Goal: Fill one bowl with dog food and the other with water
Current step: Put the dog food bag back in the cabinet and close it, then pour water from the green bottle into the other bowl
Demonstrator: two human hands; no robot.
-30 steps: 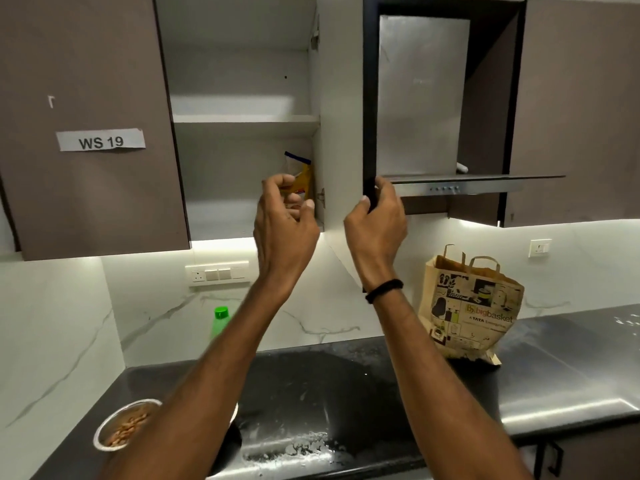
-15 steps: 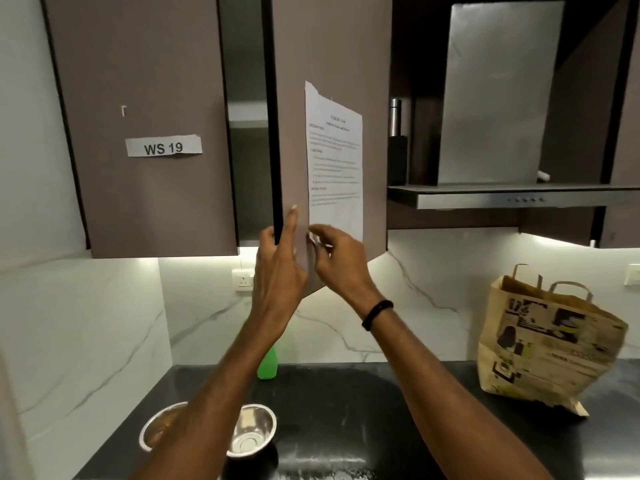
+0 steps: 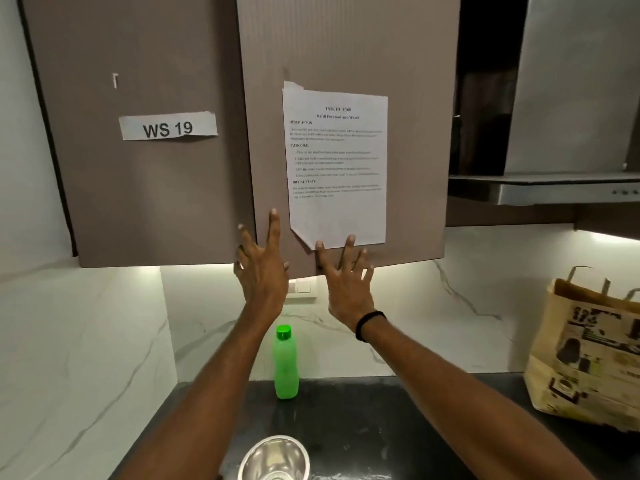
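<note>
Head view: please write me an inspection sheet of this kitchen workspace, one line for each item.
Surface: black countertop, wet-looking spots near the bowl.
Job's things: steel bowl at the bottom edge, visible inside looks empty; green bottle upright, capped.
Clutter: printed paper bag at right.
Grippers: left hand and right hand open, fingers flat on the cabinet door.
Cables: nothing seen.
Surroundings: instruction sheet, WS 19 label, range hood, marble-look wall.

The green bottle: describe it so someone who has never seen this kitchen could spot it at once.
Find the dark countertop below the brown wall cupboards. At its back, against the white marble wall, the green bottle stands upright. It is the only bright green thing, capped, unlike the steel bowl nearer the camera and the paper bag at right.
</note>
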